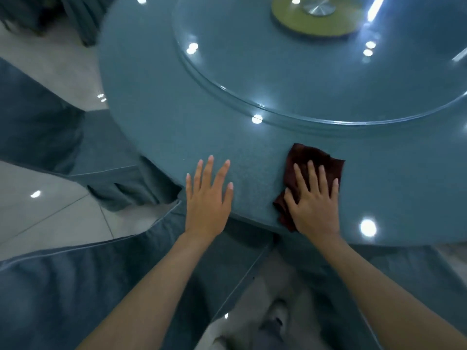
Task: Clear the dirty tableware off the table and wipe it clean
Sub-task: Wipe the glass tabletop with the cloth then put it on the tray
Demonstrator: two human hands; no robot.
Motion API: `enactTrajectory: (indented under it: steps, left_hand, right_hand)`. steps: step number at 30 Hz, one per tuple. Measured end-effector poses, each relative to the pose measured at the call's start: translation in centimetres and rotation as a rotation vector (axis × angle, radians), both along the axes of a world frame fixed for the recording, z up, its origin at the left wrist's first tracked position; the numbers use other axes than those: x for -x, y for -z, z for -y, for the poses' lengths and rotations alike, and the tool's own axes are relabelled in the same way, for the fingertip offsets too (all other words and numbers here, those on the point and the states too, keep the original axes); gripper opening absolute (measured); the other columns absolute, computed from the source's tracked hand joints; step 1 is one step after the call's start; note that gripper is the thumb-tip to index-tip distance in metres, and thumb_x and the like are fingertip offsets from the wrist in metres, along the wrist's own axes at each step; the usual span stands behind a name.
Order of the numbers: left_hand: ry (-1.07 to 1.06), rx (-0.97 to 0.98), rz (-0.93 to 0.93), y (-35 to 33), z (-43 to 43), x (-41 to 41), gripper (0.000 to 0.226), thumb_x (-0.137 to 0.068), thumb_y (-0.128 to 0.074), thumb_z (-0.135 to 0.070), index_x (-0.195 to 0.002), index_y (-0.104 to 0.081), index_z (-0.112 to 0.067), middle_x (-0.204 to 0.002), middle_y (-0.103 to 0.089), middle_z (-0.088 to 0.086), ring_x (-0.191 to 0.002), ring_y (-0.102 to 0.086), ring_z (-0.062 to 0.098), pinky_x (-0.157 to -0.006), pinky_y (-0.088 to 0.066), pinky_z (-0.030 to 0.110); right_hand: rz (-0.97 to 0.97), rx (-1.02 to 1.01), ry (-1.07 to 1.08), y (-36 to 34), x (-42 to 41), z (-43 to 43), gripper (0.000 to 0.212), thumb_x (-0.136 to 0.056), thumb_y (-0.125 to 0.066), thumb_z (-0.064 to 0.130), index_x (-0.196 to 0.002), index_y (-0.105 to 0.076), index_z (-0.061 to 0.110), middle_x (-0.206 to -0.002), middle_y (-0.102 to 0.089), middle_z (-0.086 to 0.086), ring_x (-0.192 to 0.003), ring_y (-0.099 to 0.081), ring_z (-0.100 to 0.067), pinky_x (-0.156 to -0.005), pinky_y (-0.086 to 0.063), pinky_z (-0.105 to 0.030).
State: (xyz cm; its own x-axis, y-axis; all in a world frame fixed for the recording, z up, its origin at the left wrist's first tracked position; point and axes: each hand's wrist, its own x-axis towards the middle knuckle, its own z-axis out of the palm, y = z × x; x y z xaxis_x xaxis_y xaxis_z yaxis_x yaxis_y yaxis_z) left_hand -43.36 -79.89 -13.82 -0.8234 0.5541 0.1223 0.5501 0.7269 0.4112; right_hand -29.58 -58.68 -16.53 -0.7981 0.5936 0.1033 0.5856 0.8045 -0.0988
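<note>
A round table (156, 117) under a blue-grey cloth fills the upper view. My right hand (313, 198) presses flat, fingers spread, on a dark red cloth (305, 157) near the table's front edge; part of the cloth hangs out to the left of my palm. About a hand's width to the left, my left hand (208, 195) lies flat on the bare tablecloth with straight fingers, its heel at the table edge. No tableware shows on the table.
A large glass turntable (252, 79) sits raised over the table's middle, with a yellow-green disc and metal hub (319, 7) at its centre. Blue-covered chairs (50, 286) stand at lower left and left. Tiled floor (38, 215) shows between them.
</note>
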Motion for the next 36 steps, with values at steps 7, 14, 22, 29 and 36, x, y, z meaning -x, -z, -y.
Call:
enactTrajectory:
  steps: [7, 14, 22, 29, 36]
  left_hand:
    - [-0.110, 0.075, -0.050, -0.9, 3.0, 10.4, 0.052, -0.110, -0.038, -0.040, -0.160, -0.032, -0.032, -0.171, -0.020, 0.007, -0.158, -0.013, 0.030, -0.125, -0.016, 0.060]
    - [-0.109, 0.101, 0.028, 0.0, 4.4, 15.2, 0.051, -0.111, -0.032, -0.044, -0.160, -0.031, -0.030, -0.172, -0.008, 0.009, -0.156, -0.015, 0.038, -0.124, -0.022, 0.059]
    - [-0.124, 0.247, 0.149, 1.7, 4.2, 16.8, 0.066, -0.102, -0.005, -0.052, -0.161, -0.029, -0.034, -0.169, -0.025, 0.007, -0.156, -0.021, 0.032, -0.127, -0.016, 0.054]
    - [-0.149, 0.257, 0.175, -1.0, 3.9, 16.8, 0.064, -0.095, -0.012, -0.055, -0.154, -0.038, -0.048, -0.168, -0.029, -0.012, -0.154, -0.026, 0.024, -0.119, -0.034, 0.057]
    - [-0.084, 0.328, 0.122, -0.9, 4.1, 16.0, 0.053, -0.109, -0.013, -0.050, -0.160, -0.027, -0.043, -0.171, -0.021, -0.007, -0.157, -0.020, 0.029, -0.121, -0.030, 0.056]
  right_hand:
    - [-0.026, 0.043, -0.084, 0.2, 11.0, 8.1, 0.070, -0.102, -0.028, 0.060, -0.164, -0.023, 0.028, -0.172, -0.016, -0.008, -0.158, -0.013, -0.034, -0.123, -0.009, -0.063]
    - [-0.024, 0.018, -0.146, 0.5, 11.2, 7.3, 0.068, -0.104, -0.025, 0.059, -0.163, -0.024, 0.026, -0.171, -0.018, -0.010, -0.157, -0.015, -0.036, -0.121, -0.011, -0.065]
    - [-0.064, 0.032, 0.017, 0.7, 4.4, -1.3, 0.064, -0.102, -0.032, 0.057, -0.162, -0.028, 0.034, -0.171, -0.022, -0.001, -0.157, -0.019, -0.026, -0.125, -0.015, -0.057]
    - [0.000, 0.005, 0.046, 0.2, 1.9, -7.2, 0.068, -0.098, -0.032, 0.059, -0.162, -0.027, 0.035, -0.171, -0.022, 0.001, -0.156, -0.022, -0.026, -0.123, -0.018, -0.058]
    - [-0.013, 0.023, 0.031, 0.6, 10.9, -3.8, 0.069, -0.098, -0.030, 0.061, -0.161, -0.030, 0.033, -0.169, -0.026, 0.000, -0.156, -0.022, -0.029, -0.122, -0.016, -0.062]
